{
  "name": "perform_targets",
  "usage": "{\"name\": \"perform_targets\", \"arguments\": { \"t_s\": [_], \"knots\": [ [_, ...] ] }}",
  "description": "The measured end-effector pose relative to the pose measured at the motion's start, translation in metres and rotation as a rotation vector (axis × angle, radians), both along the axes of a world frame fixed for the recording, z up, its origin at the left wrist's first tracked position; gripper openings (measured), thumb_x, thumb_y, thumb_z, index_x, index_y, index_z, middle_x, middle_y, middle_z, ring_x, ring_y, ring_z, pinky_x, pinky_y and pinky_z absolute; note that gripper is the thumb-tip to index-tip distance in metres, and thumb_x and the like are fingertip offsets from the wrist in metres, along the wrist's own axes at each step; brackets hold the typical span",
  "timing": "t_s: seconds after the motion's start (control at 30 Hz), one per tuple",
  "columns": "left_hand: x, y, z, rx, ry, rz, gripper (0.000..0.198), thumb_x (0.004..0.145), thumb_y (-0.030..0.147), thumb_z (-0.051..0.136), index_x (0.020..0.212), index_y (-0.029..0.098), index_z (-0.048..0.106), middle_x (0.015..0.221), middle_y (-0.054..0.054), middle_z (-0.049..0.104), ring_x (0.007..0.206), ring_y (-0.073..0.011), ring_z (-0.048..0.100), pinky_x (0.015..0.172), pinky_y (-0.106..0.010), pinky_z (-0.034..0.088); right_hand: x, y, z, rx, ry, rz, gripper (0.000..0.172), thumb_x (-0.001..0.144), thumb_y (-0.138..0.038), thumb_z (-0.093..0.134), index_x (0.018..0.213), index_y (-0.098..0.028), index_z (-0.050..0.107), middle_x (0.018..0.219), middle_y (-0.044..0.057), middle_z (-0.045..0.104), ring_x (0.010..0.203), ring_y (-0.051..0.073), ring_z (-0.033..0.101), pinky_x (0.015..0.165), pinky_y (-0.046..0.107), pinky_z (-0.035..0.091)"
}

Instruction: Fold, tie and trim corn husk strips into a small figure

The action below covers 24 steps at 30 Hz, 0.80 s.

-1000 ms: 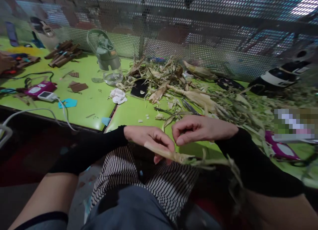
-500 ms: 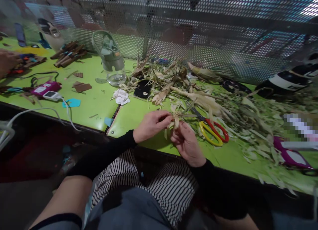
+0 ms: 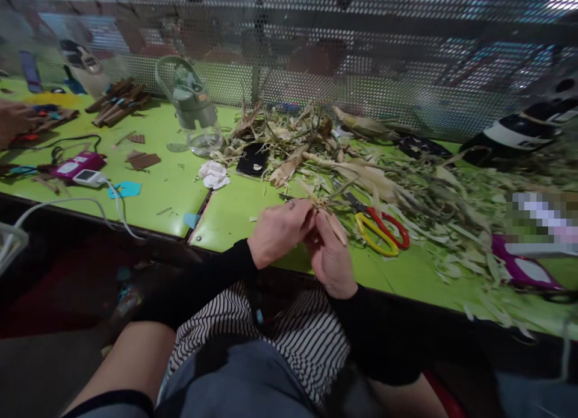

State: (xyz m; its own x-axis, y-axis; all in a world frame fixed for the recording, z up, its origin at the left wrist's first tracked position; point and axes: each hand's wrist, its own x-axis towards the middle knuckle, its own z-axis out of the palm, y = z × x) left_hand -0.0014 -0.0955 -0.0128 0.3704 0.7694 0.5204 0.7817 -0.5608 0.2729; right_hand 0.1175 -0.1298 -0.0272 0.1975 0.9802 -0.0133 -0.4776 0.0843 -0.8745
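Note:
My left hand (image 3: 282, 230) and my right hand (image 3: 330, 252) meet over the front edge of the green table. Both are closed, fingertips together, around a pale dried corn husk (image 3: 320, 202). Its strips stick out above the fingers and over the right thumb; the part between the palms is hidden. Just right of my right hand lie scissors (image 3: 379, 228) with one yellow and one red handle loop, blades pointing away among the scraps. Behind my hands spreads a heap of dry husks and stalks (image 3: 289, 132). A black phone (image 3: 253, 159) rests at the heap's left side.
A green-lidded water bottle (image 3: 192, 99) stands behind a crumpled tissue (image 3: 214, 174). At the left are brown rolls (image 3: 118, 102), a purple device (image 3: 81, 165) with a white cable, and another person's hand (image 3: 13, 124). A dark bottle (image 3: 515, 135) lies at the right; perforated metal (image 3: 307, 50) closes the back.
My hands have come closer together around the husk, with the left fingers now overlapping the right ones. The whole view has shifted slightly.

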Motion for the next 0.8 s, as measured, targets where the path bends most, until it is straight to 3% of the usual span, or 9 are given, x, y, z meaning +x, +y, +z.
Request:
{"name": "perform_targets", "arguments": {
  "t_s": [0.13, 0.3, 0.4, 0.53, 0.6, 0.7, 0.8],
  "knots": [
    [0.003, -0.004, -0.002, 0.008, 0.034, -0.047, 0.034, 0.108, 0.036, 0.046, 0.090, 0.018, 0.068, 0.077, -0.004, 0.072, 0.058, -0.0130, 0.058, 0.055, -0.025, 0.036, 0.001, 0.002, -0.003, 0.009, -0.076, -0.056, 0.052, 0.069, -0.058, 0.093, 0.073, -0.024, 0.053, 0.064, -0.009, 0.047, 0.056, 0.009, 0.040, 0.050, 0.022, 0.039],
    [0.001, -0.003, 0.001, -0.192, -0.167, -0.104, 0.024, 0.104, 0.035, 0.056, 0.091, 0.018, 0.066, 0.082, -0.004, 0.071, 0.066, -0.0137, 0.059, 0.060, -0.025, 0.039, 0.009, 0.002, -0.010, 0.019, -0.164, -0.043, 0.052, 0.071, -0.062, 0.090, 0.080, -0.024, 0.056, 0.069, -0.008, 0.051, 0.058, 0.008, 0.044, 0.052, 0.022, 0.040],
    [-0.003, 0.001, 0.009, -0.512, -0.467, -0.239, 0.023, 0.100, 0.030, 0.059, 0.080, 0.018, 0.058, 0.072, 0.002, 0.060, 0.064, -0.0104, 0.055, 0.061, -0.022, 0.040, 0.019, -0.003, -0.009, 0.105, -0.395, -0.039, 0.038, 0.084, -0.056, 0.082, 0.090, -0.024, 0.062, 0.073, -0.006, 0.057, 0.060, 0.009, 0.047, 0.054, 0.023, 0.041],
    [-0.006, 0.008, 0.018, -1.199, -1.015, -0.449, 0.028, 0.101, 0.027, 0.054, 0.075, 0.017, 0.053, 0.061, 0.008, 0.044, 0.048, -0.0040, 0.041, 0.051, -0.016, 0.036, 0.029, -0.013, 0.008, 0.301, -0.852, -0.083, 0.018, 0.093, -0.038, 0.074, 0.101, -0.023, 0.067, 0.083, 0.000, 0.070, 0.064, 0.012, 0.058, 0.057, 0.026, 0.047],
    [-0.006, 0.009, 0.019, -1.434, -1.236, -0.488, 0.032, 0.102, 0.025, 0.051, 0.072, 0.016, 0.054, 0.056, 0.010, 0.035, 0.043, -0.0023, 0.031, 0.047, -0.015, 0.030, 0.029, -0.018, 0.018, 0.389, -1.036, -0.156, 0.011, 0.096, -0.032, 0.070, 0.101, -0.023, 0.069, 0.083, 0.000, 0.072, 0.061, 0.012, 0.059, 0.056, 0.026, 0.047],
    [-0.004, 0.006, 0.018, -1.595, -1.496, -0.494, 0.037, 0.104, 0.021, 0.044, 0.069, 0.015, 0.055, 0.053, 0.012, 0.024, 0.039, -0.0021, 0.023, 0.044, -0.014, 0.027, 0.025, -0.022, 0.026, 0.507, -1.196, -0.250, 0.004, 0.098, -0.026, 0.067, 0.099, -0.023, 0.069, 0.081, 0.000, 0.074, 0.059, 0.012, 0.060, 0.054, 0.025, 0.047],
    [-0.001, 0.002, 0.015, -1.651, -1.645, -0.483, 0.037, 0.104, 0.018, 0.043, 0.070, 0.015, 0.056, 0.053, 0.012, 0.021, 0.038, -0.0024, 0.024, 0.043, -0.013, 0.027, 0.022, -0.023, 0.024, 0.529, -1.227, -0.265, 0.003, 0.098, -0.024, 0.066, 0.099, -0.023, 0.069, 0.081, 0.000, 0.076, 0.059, 0.012, 0.062, 0.054, 0.024, 0.049]
  ]
}}
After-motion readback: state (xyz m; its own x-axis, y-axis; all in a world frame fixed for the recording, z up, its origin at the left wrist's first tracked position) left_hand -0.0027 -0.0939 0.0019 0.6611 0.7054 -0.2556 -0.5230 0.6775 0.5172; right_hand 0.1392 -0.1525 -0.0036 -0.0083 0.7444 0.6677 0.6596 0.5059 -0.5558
